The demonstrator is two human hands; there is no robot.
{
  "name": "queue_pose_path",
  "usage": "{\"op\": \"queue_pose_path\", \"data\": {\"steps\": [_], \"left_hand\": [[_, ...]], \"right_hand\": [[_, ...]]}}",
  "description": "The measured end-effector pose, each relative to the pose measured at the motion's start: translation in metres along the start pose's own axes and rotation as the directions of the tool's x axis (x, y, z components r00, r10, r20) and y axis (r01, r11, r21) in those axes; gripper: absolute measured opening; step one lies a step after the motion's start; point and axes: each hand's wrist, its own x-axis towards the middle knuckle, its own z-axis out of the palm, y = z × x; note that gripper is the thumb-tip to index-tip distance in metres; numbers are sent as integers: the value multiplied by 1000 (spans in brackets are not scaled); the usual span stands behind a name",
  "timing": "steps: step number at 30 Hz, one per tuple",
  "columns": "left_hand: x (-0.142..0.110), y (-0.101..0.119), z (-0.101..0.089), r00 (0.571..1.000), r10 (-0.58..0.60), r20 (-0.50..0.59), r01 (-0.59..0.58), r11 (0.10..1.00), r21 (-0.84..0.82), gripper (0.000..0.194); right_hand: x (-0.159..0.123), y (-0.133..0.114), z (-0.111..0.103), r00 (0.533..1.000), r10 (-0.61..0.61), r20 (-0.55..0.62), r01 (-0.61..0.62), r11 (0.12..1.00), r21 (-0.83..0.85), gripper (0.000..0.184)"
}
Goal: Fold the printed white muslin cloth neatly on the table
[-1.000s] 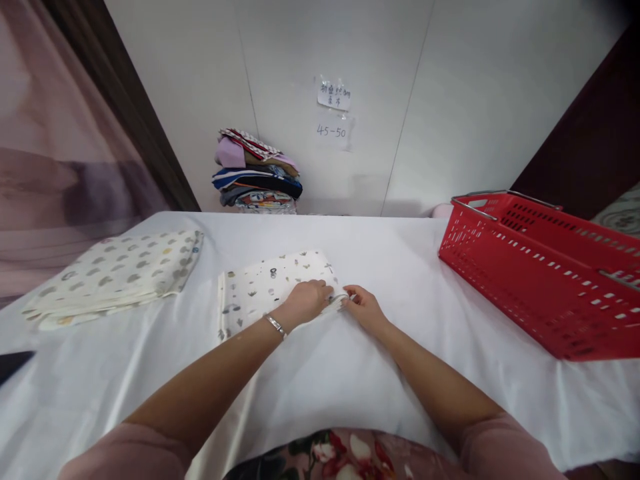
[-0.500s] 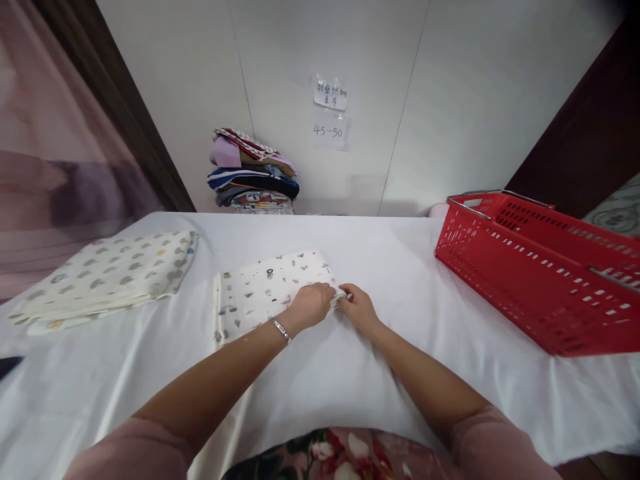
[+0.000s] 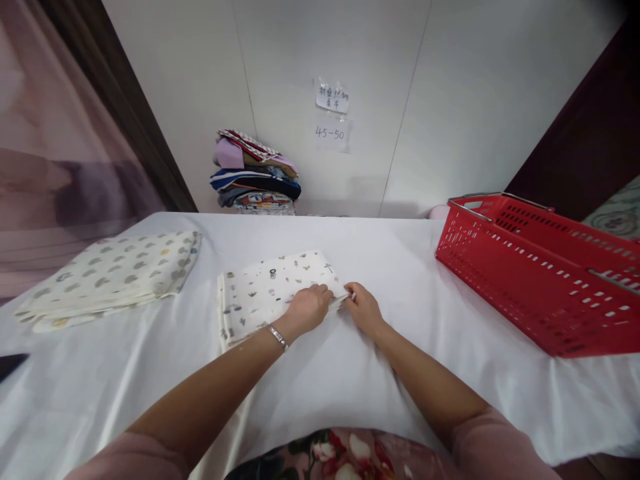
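Note:
A folded white cloth point(image 3: 270, 287) with small scattered prints lies flat in the middle of the table. My left hand point(image 3: 307, 308), with a silver bracelet at its wrist, rests over the cloth's near right part, its fingers curled on the fabric at the edge. At the near right corner, my right hand point(image 3: 363, 309) pinches the layered edge between thumb and fingers. The left forearm covers part of the cloth's near side, and the left fingertips are partly hidden.
Another folded cloth point(image 3: 120, 270) with grey prints lies at the left on the white-covered table point(image 3: 400, 260). A red plastic basket point(image 3: 530, 280) with metal handles stands at the right. Behind the table is a stack of folded fabrics point(image 3: 257, 173) against the wall.
Both hands stay at the cloth's near right corner. The right hand has shifted slightly right with the corner, and the left fingers have loosened a little from their tight curl.

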Motion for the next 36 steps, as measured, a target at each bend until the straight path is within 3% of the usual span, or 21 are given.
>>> {"op": "queue_pose_path", "data": {"steps": [5,10,18,26,29,33,36], "left_hand": [[-6,1,-3,998,-57,10,57,998,7,21],[-14,3,5,997,-16,-76,18,999,28,22],[-22,3,9,996,8,-90,-5,1000,29,21],[-41,1,7,981,-151,-125,152,988,-2,19],[-51,0,8,976,-171,-132,172,985,-6,20],[-59,2,10,975,-157,-159,158,987,-8,21],[-64,1,7,970,-177,-166,175,984,-26,23]], "right_hand": [[-1,1,1,1000,-27,4,27,999,-29,28],[-3,-2,-1,999,-50,-13,50,997,-53,29],[-3,-1,-4,994,-107,6,107,988,-113,25],[-3,2,-5,991,-135,16,136,978,-157,25],[-5,3,-5,972,-235,-2,231,956,-178,31],[-6,8,-4,910,-411,50,413,894,-172,40],[-5,14,-3,903,-424,70,430,888,-165,37]]}}
